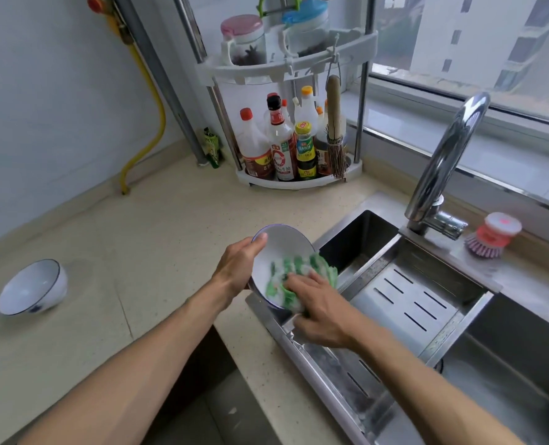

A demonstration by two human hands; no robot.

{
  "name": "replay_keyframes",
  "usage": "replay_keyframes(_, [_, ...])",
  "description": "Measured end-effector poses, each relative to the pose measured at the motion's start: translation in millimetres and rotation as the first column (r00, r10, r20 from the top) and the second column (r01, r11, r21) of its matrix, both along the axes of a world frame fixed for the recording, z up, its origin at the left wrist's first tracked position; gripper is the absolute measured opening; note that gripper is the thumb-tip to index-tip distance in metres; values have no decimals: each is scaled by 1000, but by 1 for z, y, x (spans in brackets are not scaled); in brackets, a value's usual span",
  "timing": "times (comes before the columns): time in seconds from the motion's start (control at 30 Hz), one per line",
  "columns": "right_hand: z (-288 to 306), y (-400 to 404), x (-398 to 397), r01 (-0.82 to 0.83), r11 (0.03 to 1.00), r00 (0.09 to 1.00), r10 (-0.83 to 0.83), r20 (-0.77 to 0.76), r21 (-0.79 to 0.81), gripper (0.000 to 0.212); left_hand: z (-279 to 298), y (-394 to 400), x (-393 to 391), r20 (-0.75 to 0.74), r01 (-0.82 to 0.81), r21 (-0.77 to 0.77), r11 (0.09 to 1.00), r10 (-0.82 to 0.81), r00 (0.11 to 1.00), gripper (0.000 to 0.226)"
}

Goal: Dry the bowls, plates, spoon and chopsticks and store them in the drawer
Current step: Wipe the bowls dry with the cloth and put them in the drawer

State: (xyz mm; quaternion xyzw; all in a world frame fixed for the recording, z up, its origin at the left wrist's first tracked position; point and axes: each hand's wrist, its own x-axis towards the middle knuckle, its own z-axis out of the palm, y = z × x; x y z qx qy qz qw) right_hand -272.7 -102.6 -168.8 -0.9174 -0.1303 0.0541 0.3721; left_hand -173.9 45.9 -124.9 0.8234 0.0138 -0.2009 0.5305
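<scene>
The beige countertop runs from the left wall to the steel sink on the right, where a slotted drain tray sits across the basin under the curved faucet. Over the sink's near-left corner, a white bowl with a dark rim is held tilted, its open mouth facing right and toward the person — this is the relation the drying turns on: the hollow opens straight toward the right hand, while the left hand backs it from the outer side.

The left hand grips the bowl's rim, thumb hooked over the upper edge into the inside and the other fingers hidden behind the wall. The forearm reaches in from lower left, wrist roughly straight.

The right hand comes in from lower right, palm down, fingers curled and pressing a green-and-white cloth against the bowl's lower inner wall. The cloth is blurred, so I judge it is in mid-wipe.

A second bowl lies well apart on the counter at far left, tipped on its side with its mouth up and to the right — nearer the left hand. Whether it is dry I cannot tell. Plates, spoon, chopsticks and the drawer are not in view, so much of the task seems to remain
</scene>
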Motion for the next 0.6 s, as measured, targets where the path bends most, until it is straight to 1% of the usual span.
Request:
replay_keyframes(0.03, [-1, -6, 1, -33, 993, 999, 36, 28, -111, 43, -1, 4, 2, 4, 29, 4, 1000, -29, 1000, 45])
replay_keyframes(0.07, [-3, -8, 2, -20, 980, 998, 30, 50, -196, 52, -2, 5, 2, 10, 36, 5, 999, -36, 999, 45])
replay_keyframes(0.13, [0, 0, 3, 52, 960, 997, -33, 74, -274, 60, -3, 3, -2, -1, -11, -43, 999, 11, 1000, 39])
replay_keyframes(0.17, [2, 7, 3, 69, 956, 997, -58, 47, -285, 62, -5, 0, -3, -3, -55, -61, 997, 55, 998, 36])
replay_keyframes(0.2, [3, 16, 3, 64, 963, 998, -65, 7, -263, 62, -6, -1, -6, 10, -107, -60, 992, 108, 994, 36])
replay_keyframes(0.23, [3, 22, 2, 64, 979, 997, -69, -20, -195, 59, -7, -4, -7, 33, -147, -44, 988, 149, 988, 39])
replay_keyframes(0.3, [5, 32, -1, 71, 996, 996, -68, -50, 60, 55, -9, -5, -10, 65, -184, -27, 982, 186, 980, 44])
replay_keyframes(0.33, [7, 33, -4, 64, 986, 996, -53, -73, 155, 59, -10, -2, -10, 58, -163, -33, 986, 165, 985, 44])
replay_keyframes(0.37, [8, 30, -6, 34, 980, 995, -15, -100, 197, 68, -9, 0, -9, 36, -115, -39, 993, 117, 993, 45])
replay_keyframes(0.4, [7, 26, -8, -28, 985, 994, 46, -98, 172, 79, -7, 3, -8, 11, -62, -35, 997, 62, 998, 49])
replay_keyframes(0.43, [6, 20, -9, -106, 993, 992, 109, -58, 53, 87, -5, 8, -6, -11, -14, -26, 1000, 13, 1000, 51])
replay_keyframes(0.47, [2, 12, -8, -156, 977, 986, 162, 27, -148, 90, -1, 10, -4, -26, 20, -29, 999, -20, 999, 50])
replay_keyframes(0.5, [0, 5, -5, -167, 922, 975, 208, 82, -349, 88, -1, 13, -1, -35, 39, -29, 999, -40, 999, 46])
replay_keyframes(0.53, [-1, -1, -3, -156, 863, 972, 221, 82, -481, 85, 1, 14, 0, -35, 50, -34, 998, -52, 998, 42])
replay_keyframes(0.57, [0, -5, -1, -138, 819, 975, 211, 69, -557, 82, 3, 13, 1, -21, 48, -37, 998, -48, 999, 40])
replay_keyframes(0.6, [1, -4, 2, -115, 807, 979, 191, 72, -579, 82, 4, 10, 1, 4, 28, -36, 999, -28, 1000, 43])
